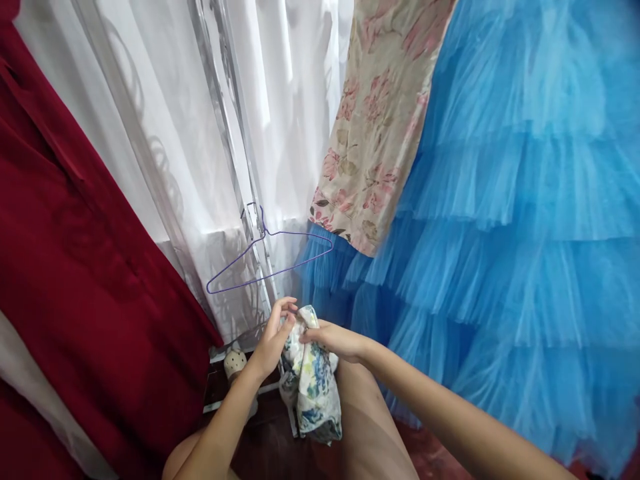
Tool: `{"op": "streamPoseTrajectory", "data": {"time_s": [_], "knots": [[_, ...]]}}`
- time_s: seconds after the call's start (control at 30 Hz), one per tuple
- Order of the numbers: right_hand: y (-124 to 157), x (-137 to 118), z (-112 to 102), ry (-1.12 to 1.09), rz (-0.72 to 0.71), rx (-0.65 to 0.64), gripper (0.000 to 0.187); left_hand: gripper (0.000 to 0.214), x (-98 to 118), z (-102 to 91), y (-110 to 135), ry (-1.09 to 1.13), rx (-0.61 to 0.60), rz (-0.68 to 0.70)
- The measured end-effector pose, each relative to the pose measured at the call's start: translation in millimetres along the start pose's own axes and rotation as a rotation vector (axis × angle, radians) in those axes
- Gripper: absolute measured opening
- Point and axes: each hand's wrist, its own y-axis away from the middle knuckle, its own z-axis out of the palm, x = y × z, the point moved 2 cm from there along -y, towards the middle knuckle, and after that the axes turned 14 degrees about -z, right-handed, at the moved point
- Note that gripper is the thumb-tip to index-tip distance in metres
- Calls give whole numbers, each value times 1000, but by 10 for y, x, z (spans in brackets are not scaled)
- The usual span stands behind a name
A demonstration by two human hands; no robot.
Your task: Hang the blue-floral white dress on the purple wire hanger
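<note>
Both of my hands grip the top of a small white garment with a blue and green flower print (pixel 313 387), which hangs down between them over my lap. My left hand (pixel 275 337) pinches its upper left edge, fingers closed. My right hand (pixel 333 340) holds the upper right edge, fingers curled over the cloth. Just above the hands a thin purple wire hanger (pixel 270 257) hangs from a slanted metal rail (pixel 235 133); nothing hangs on it and neither hand touches it.
A dark red garment (pixel 75 267) fills the left. White sheer fabric (pixel 165 120) hangs behind the rail. A beige dress with pink flowers (pixel 375 133) and a large tiered blue tulle dress (pixel 525 220) hang at the right. A beige perforated shoe (pixel 235 363) lies low by the rail's foot.
</note>
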Motion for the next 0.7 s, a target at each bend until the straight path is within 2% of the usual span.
{"op": "streamPoseTrajectory", "data": {"time_s": [0.1, 0.17, 0.2, 0.27, 0.37, 0.47, 0.57, 0.63, 0.7], "knots": [[46, -108, 1, -51, -37, 59, 25, 53, -361, -92, 166, -3, -153, -200], [46, -196, -72, -47, -92, 64, 24, 51, -575, -152, 336, -78, -218, -348], [36, -237, -133, -12, -115, 64, 23, 48, -654, -198, 418, -116, -212, -399], [-4, -310, -288, 116, -151, 79, 21, 41, -726, -332, 550, -171, -161, -413], [-148, -441, -510, 359, -260, 68, 20, 37, -655, -595, 658, -254, -130, -341], [-371, -624, -587, 473, -456, 104, 23, 40, -492, -826, 700, -332, -137, -331], [-529, -814, -498, 446, -622, 232, 25, 48, -355, -986, 718, -286, -150, -365], [-548, -903, -392, 450, -711, 284, 26, 54, -309, -1085, 728, -277, -202, -390], [-514, -922, -307, 491, -747, 265, 24, 53, -283, -1220, 732, -440, -171, -375]]}}
